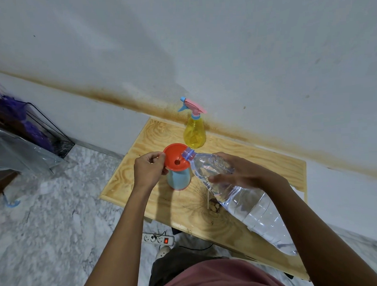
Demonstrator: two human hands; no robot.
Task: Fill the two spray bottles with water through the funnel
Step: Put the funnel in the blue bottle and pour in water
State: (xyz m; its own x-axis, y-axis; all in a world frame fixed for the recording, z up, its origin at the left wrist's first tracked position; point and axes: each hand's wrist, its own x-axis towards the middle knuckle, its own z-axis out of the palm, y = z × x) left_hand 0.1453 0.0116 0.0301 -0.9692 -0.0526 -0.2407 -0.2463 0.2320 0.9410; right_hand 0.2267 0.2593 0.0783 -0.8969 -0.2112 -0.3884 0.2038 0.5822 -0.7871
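First fill in hand: my left hand (148,168), fingers pinching the orange plastic funnel (175,157) atop the pale-blue spray bottle (178,179) on the bench (157,133); right hand (238,173), fingers wrapped over the tilted clear water bottle (250,205); next likely: steady pour.

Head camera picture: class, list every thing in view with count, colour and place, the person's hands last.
table: one, pale wood, against the wall
blue spray bottle: one, light blue, table's left part
funnel: one, orange, in its neck
yellow spray bottle: one, yellow, pink-blue trigger, table's far edge
water bottle: one, clear, tilted, mouth over funnel
power strip: one, white, floor by table
left hand: one, pinches funnel's rim
right hand: one, holds water bottle
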